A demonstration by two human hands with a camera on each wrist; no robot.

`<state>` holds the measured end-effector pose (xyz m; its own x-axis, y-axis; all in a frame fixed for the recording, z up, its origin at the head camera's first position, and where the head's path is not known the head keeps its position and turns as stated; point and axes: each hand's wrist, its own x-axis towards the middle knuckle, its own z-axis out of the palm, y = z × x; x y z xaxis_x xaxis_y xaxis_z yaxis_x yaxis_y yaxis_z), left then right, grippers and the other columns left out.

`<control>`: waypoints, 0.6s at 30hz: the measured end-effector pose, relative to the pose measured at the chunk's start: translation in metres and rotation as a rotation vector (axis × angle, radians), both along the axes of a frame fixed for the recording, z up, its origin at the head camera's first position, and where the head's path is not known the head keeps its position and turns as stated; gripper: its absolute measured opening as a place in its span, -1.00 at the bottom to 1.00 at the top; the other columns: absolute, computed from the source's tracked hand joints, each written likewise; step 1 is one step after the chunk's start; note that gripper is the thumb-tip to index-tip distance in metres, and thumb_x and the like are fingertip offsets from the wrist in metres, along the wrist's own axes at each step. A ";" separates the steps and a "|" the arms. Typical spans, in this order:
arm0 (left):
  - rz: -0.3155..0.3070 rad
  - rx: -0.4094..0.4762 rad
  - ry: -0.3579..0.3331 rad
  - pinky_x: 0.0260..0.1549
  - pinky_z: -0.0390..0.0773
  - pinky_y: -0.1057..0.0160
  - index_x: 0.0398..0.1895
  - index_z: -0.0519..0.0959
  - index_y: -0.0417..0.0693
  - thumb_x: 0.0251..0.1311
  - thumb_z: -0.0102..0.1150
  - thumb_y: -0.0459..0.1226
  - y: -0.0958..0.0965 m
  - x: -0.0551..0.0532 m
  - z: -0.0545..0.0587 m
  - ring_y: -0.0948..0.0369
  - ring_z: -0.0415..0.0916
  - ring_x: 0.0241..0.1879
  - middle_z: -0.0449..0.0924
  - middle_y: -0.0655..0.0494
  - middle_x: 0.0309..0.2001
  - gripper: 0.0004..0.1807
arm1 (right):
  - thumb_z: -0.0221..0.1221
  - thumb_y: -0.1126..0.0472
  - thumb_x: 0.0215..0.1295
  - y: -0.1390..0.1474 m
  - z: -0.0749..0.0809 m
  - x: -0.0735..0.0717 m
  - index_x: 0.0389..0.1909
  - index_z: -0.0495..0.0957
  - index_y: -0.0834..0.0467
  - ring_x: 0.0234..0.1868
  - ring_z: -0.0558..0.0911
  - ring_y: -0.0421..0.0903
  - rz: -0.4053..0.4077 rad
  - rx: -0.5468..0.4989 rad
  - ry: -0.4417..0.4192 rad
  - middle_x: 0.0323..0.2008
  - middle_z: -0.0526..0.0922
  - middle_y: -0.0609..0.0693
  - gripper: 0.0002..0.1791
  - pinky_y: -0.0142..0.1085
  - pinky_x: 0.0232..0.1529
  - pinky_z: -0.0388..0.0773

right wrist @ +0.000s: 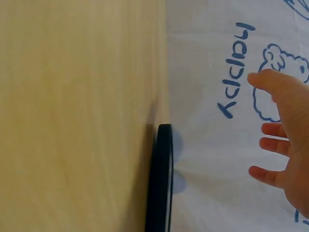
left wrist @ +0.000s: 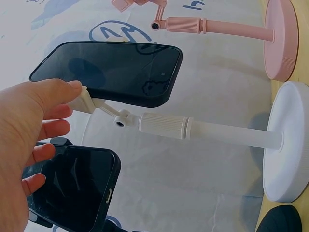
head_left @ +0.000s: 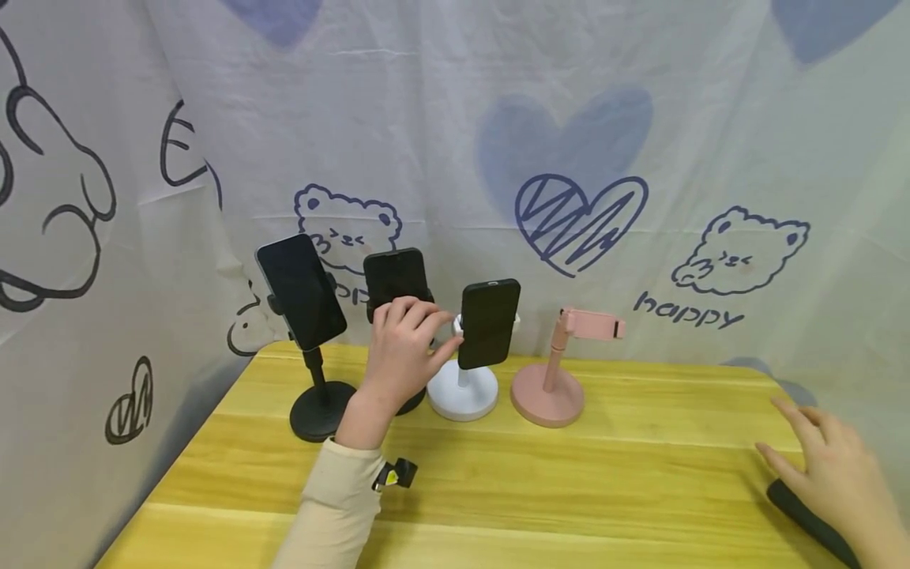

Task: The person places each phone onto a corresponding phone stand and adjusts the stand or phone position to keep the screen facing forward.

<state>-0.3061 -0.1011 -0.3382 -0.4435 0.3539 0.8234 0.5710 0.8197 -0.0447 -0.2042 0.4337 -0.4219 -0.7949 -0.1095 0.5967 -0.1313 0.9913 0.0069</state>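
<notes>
My left hand (head_left: pixel 401 348) is at the side of the white phone stand (head_left: pixel 462 393), thumb and forefinger at its clamp (left wrist: pixel 83 101). The thumb overlaps the edge of the black phone (head_left: pixel 488 324) held upright in that clamp. My remaining left fingers are loosely bent, in front of a second black phone (head_left: pixel 396 274) on a black stand. Off at the right, my right hand (head_left: pixel 835 466) hangs with fingers spread and nothing between them. Beneath it lies a slim black slab (right wrist: pixel 161 183) resembling a phone, seen edge-on in the right wrist view.
A third black phone (head_left: pixel 302 292) sits tilted in a black stand (head_left: pixel 320 411) at the far left. Right of the white stand is a pink stand (head_left: pixel 547 395) with no phone in its clamp. A printed curtain (head_left: pixel 455 158) hangs behind the wooden table (head_left: pixel 604 490).
</notes>
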 end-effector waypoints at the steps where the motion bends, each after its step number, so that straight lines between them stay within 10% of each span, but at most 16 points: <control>1: -0.001 0.001 0.002 -0.03 0.34 -0.01 -0.13 0.69 0.01 0.12 0.35 0.01 0.000 0.000 0.000 0.06 0.42 -0.03 0.65 0.08 -0.12 -0.65 | 0.28 -0.20 0.16 0.001 -0.002 0.000 0.37 0.26 0.18 -0.16 0.43 0.48 -0.014 -0.004 -0.043 -0.05 0.43 0.48 -0.13 0.33 -0.31 0.37; 18: -0.006 0.016 0.033 -0.02 0.35 -0.02 -0.15 0.70 0.03 0.06 0.40 0.00 0.001 -0.001 -0.001 0.06 0.43 -0.05 0.66 0.08 -0.15 -0.64 | 0.31 -0.21 0.11 0.036 -0.021 -0.004 0.34 0.19 0.36 -0.18 0.42 0.45 -0.038 -0.072 -0.360 -0.06 0.40 0.54 -0.01 0.29 -0.26 0.32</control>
